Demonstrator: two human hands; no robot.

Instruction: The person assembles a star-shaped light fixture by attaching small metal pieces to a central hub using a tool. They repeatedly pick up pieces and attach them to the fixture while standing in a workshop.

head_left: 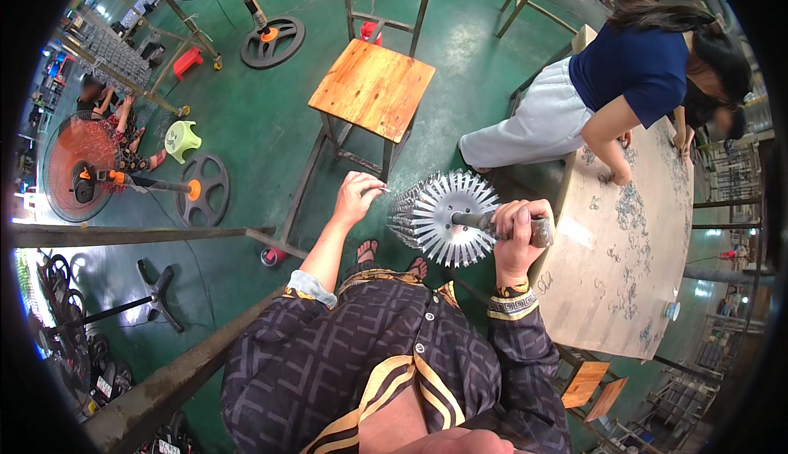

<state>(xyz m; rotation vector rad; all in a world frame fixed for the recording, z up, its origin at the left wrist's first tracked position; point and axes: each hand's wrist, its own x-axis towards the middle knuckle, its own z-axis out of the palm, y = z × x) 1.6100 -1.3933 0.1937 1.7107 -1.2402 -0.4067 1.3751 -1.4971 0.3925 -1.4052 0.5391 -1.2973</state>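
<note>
My right hand [521, 236] is wrapped round the dark, worn handle [476, 222] of a round metal disc with radial teeth [443, 205]. The disc is tilted in front of my body, its toothed rim spread like a wheel. Many small metal pieces [404, 212] are clustered along its left side. Left of the disc, my left hand [359, 197] pinches a small metal piece [384, 190], apart from the rim. The exact shape of that piece is too small to tell.
A pale table [611, 290] with scattered small metal parts stands at right, where a person in a dark blue shirt [636, 68] leans over it. A wooden stool [373, 84] is ahead. Standing fans [82, 171], a green stool [182, 140] and metal bars [139, 236] are at left.
</note>
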